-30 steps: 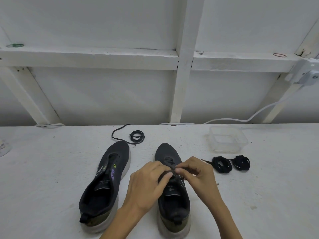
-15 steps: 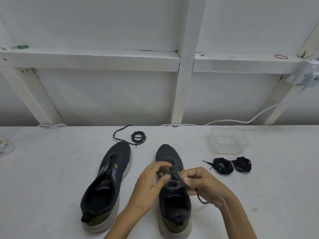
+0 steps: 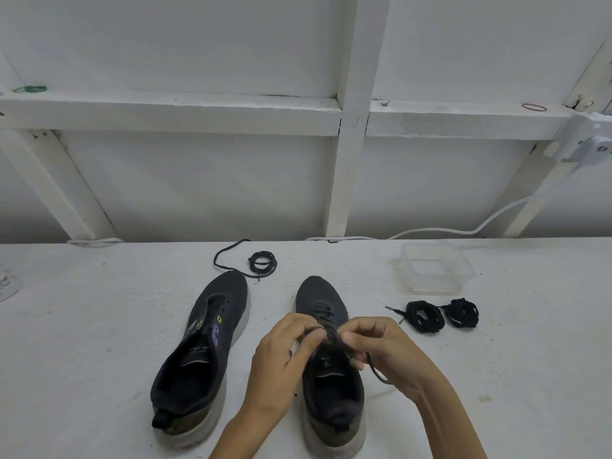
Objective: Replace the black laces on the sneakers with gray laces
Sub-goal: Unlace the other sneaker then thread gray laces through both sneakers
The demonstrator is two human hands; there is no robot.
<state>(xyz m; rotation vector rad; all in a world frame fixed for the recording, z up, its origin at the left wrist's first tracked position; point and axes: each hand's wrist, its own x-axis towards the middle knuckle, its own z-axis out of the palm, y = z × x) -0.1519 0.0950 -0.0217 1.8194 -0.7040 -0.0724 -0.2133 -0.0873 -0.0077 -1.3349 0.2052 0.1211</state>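
Two dark sneakers stand side by side on the white table, toes pointing away. The left sneaker (image 3: 202, 356) has no lace in its eyelets. The right sneaker (image 3: 326, 385) still carries a dark lace (image 3: 334, 336) over its tongue. My left hand (image 3: 281, 359) pinches that lace at the shoe's left side. My right hand (image 3: 384, 356) grips the lace on the right side, and a loose end (image 3: 377, 372) hangs below its fingers. A coiled dark lace (image 3: 261, 261) lies beyond the left sneaker. Two bundled dark laces (image 3: 442, 314) lie right of the shoes.
An empty clear plastic tub (image 3: 435, 268) sits at the back right, behind the bundled laces. A white cable (image 3: 447, 230) runs along the wall to a socket (image 3: 592, 144). A white framed wall closes off the far edge of the table.
My right hand has drawn the lace back and to the right, so a loose end now hangs from it. My left hand stayed at the shoe's tongue.
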